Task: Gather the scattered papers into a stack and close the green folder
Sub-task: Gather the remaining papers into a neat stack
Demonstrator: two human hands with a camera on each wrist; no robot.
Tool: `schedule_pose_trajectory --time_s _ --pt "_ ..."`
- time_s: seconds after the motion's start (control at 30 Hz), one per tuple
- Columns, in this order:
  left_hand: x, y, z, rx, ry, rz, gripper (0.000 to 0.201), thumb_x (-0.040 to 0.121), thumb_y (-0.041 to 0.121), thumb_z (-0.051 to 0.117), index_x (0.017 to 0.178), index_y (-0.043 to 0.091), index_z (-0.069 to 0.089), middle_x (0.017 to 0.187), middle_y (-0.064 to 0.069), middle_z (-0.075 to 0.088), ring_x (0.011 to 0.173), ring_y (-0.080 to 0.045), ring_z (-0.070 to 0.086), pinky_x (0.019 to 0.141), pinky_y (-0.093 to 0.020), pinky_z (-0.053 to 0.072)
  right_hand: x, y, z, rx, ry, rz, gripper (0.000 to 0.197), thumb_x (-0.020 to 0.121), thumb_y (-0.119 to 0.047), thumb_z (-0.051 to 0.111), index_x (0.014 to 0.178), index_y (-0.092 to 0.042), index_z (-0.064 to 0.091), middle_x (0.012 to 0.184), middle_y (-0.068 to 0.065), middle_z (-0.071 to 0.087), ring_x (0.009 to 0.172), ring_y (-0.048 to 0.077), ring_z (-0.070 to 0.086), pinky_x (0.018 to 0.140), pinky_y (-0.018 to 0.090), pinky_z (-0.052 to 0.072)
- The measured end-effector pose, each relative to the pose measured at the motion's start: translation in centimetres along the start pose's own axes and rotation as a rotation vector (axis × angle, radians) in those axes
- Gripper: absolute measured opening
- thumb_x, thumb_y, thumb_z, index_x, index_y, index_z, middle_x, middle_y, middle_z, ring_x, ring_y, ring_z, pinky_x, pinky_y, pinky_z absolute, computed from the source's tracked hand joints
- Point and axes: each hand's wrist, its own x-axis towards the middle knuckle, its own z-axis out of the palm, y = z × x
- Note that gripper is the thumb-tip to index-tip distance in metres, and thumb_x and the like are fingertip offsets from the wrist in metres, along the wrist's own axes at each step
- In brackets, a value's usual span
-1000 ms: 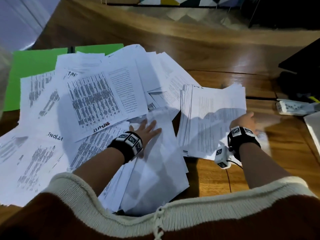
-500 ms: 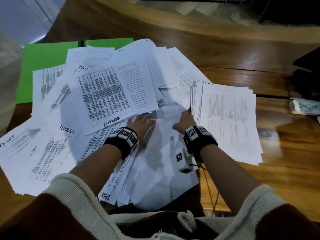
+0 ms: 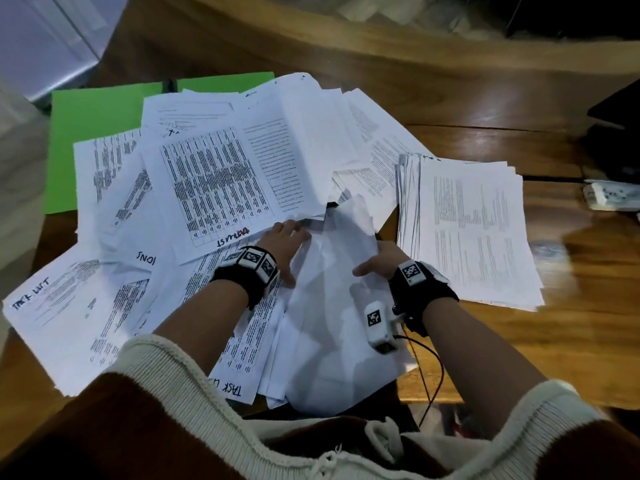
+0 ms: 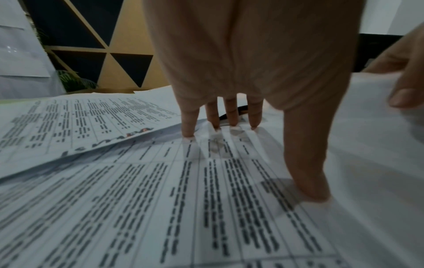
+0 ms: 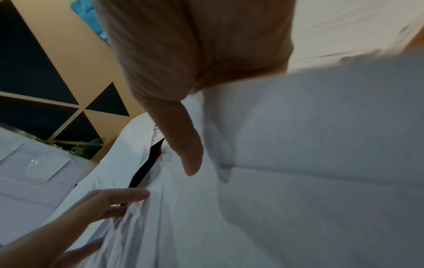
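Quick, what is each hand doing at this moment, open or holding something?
Left hand: open, straight fingers pressing on the scattered papers.
Right hand: grips the edge of a blank white sheet, thumb on top.

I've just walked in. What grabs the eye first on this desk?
A sprawl of printed papers covers the middle of the wooden table, half burying an open green folder at the far left. Both hands, left hand and right hand, meet on blank white sheets nearest the person.
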Motion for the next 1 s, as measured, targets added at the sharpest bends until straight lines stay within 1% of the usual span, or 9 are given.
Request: schedule_pose_trajectory --time_s 0.17,0.27,0.33,0.47,0.53,0.67,0.77,0.87,1.0 --pt "-0.2 -0.6 0.4 -0.012 0.030 0.045 0.098 0.061 0.037 0.084 0.142 0.021 0.030 0.150 -0.005 0.023 0.137 -0.027 0.024 0.112 -0.040 0.027 -1.0 -0.7 1.1 0.057 0.036 0.030 0.055 0.064 0.001 0.082 0.115 -0.002 0.063 0.104 0.013 0.068 0.088 0.027 0.064 0.076 0.033 0.052" --pt "-0.5 -1.1 0.9 -0.031 0.053 0.086 0.095 0.064 0.039 0.082 0.142 0.022 0.031 0.152 -0.004 0.023 0.140 -0.026 0.022 0.116 -0.038 0.021 -1.5 -0.2 2.5 -0.077 0.131 0.107 0.061 0.070 -0.004 0.078 0.127 -0.005 0.055 0.110 0.014 0.066 0.084 0.026 0.061 0.071 0.027 0.051" --pt "-0.6 -1.4 1.2 -0.040 0.068 0.102 0.096 0.066 0.041 0.081 0.144 0.022 0.029 0.154 -0.003 0.021 0.142 -0.025 0.019 0.118 -0.038 0.019 -1.7 -0.7 2.7 -0.211 0.212 0.135 0.050 0.078 -0.013 0.073 0.124 -0.003 0.057 0.111 0.013 0.065 0.084 0.026 0.060 0.070 0.024 0.049" --pt "-0.9 -1.8 1.3 -0.061 0.048 0.113 0.099 0.069 0.041 0.079 0.148 0.020 0.022 0.158 -0.004 0.013 0.146 -0.024 0.012 0.118 -0.038 0.012 -1.6 -2.8 -0.1 -0.273 0.319 0.129 0.033 0.095 -0.017 0.051 0.121 0.002 0.060 0.123 0.018 0.061 0.113 0.031 0.059 0.082 0.028 0.045" --pt "-1.1 -1.9 1.3 -0.065 0.037 0.127 0.100 0.070 0.042 0.078 0.149 0.020 0.021 0.158 -0.004 0.012 0.146 -0.023 0.011 0.119 -0.038 0.011 -1.4 -3.5 -2.3 -0.283 0.377 0.122 0.031 0.095 -0.014 0.049 0.119 0.003 0.060 0.123 0.020 0.061 0.114 0.032 0.058 0.078 0.029 0.043" --pt "-0.9 -2.3 1.1 -0.135 0.026 0.150 0.103 0.067 0.044 0.080 0.148 0.018 0.022 0.157 -0.003 0.018 0.144 -0.022 0.015 0.120 -0.040 0.016 -2.2 -4.7 -7.3 -0.318 0.444 0.133 0.031 0.093 -0.008 0.052 0.120 0.005 0.059 0.125 0.022 0.059 0.117 0.033 0.057 0.081 0.031 0.043" --pt "-1.1 -2.4 0.4 -0.259 0.035 0.139 0.099 0.067 0.042 0.081 0.146 0.016 0.027 0.155 -0.002 0.022 0.143 -0.024 0.020 0.118 -0.041 0.022 -3.2 -5.4 -10.5 -0.277 0.416 0.116 0.031 0.087 -0.009 0.060 0.116 0.003 0.061 0.114 0.017 0.062 0.106 0.032 0.060 0.073 0.026 0.039" --pt "-1.3 -2.5 -0.4 -0.418 0.003 0.122 0.100 0.065 0.047 0.081 0.146 0.019 0.030 0.153 -0.001 0.030 0.139 -0.024 0.033 0.114 -0.042 0.029 -3.3 -5.8 -11.8 -0.213 0.412 0.143 0.030 0.080 -0.011 0.065 0.109 -0.004 0.067 0.118 0.014 0.064 0.100 0.030 0.062 0.069 0.023 0.043" --pt "-1.8 -2.1 -1.0 -0.329 -0.013 0.045 0.094 0.064 0.052 0.079 0.141 0.021 0.036 0.151 -0.003 0.030 0.137 -0.024 0.033 0.111 -0.045 0.034 -3.3 -5.6 -10.5 -0.117 0.503 0.160 0.037 0.086 -0.014 0.066 0.119 0.002 0.061 0.126 0.017 0.059 0.116 0.029 0.056 0.083 0.025 0.042"
